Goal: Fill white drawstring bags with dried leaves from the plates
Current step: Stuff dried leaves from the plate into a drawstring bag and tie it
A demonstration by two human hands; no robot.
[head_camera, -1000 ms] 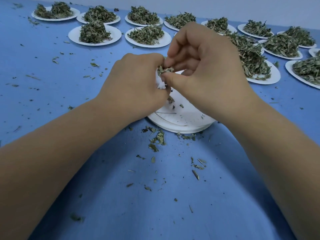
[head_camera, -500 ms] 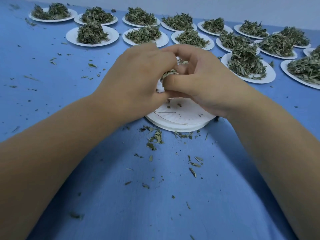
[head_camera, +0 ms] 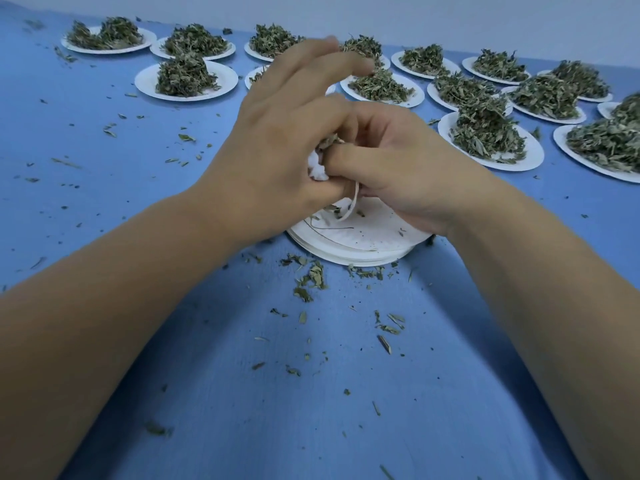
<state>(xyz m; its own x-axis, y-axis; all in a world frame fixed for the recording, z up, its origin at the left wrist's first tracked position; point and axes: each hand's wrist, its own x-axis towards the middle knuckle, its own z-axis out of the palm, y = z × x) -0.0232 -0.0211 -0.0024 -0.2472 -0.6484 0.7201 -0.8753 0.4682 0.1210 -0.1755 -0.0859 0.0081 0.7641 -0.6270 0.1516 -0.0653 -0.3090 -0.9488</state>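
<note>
A small white drawstring bag (head_camera: 317,169) sits between my two hands, mostly hidden, above a stack of emptied white plates (head_camera: 367,249). My left hand (head_camera: 277,157) holds the bag from the left, its upper fingers lifted and blurred. From the right, my right hand (head_camera: 398,168) grips the bag with its thumb laid across the mouth. A few dried leaves (head_camera: 327,143) poke out at the top. A white drawstring (head_camera: 352,202) hangs below my hands over the plates.
Several white plates heaped with dried leaves stand along the back, such as the left plate (head_camera: 221,90) and the right plate (head_camera: 530,161). Leaf crumbs (head_camera: 311,277) lie scattered on the blue tablecloth (head_camera: 311,410) in front of the plate stack.
My right hand has come down from above the bag and closed around it. My left hand's upper fingers have lifted and spread. The drawstring now hangs in view.
</note>
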